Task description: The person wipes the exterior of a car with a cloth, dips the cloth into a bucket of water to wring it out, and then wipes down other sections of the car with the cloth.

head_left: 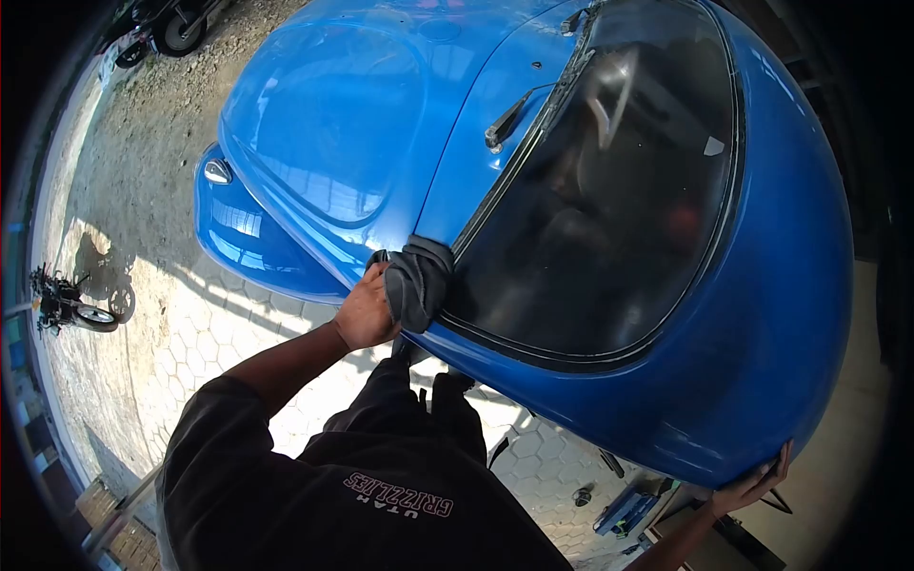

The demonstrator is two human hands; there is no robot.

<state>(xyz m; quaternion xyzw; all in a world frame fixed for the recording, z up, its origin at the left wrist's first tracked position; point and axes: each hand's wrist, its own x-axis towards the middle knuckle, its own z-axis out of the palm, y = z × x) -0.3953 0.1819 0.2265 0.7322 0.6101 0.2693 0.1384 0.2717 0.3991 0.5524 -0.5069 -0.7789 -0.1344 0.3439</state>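
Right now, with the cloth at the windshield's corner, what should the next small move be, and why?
Probably slide the cloth a little along the windshield's near edge: the left hand already holds it bunched at that corner, and the right hand rests on the car, which may steady the reach.

The writing I can read is on the front of my black shirt (pixel 314 500), across my chest: "UTAH" (pixel 384 505) and "GRIZZLIES" (pixel 404 492), both in capitals. From where I look down, the words are upside down to me and slightly slanted. "UTAH" is the smaller word, in pale letters, and sits closer to my neck; "GRIZZLIES" is larger, dark inside a pinkish outline, just beside it on the side towards my waist. A small pale patch (pixel 713 146) sits on the car's windscreen (pixel 609 228), too small for me to tell whether it carries print.
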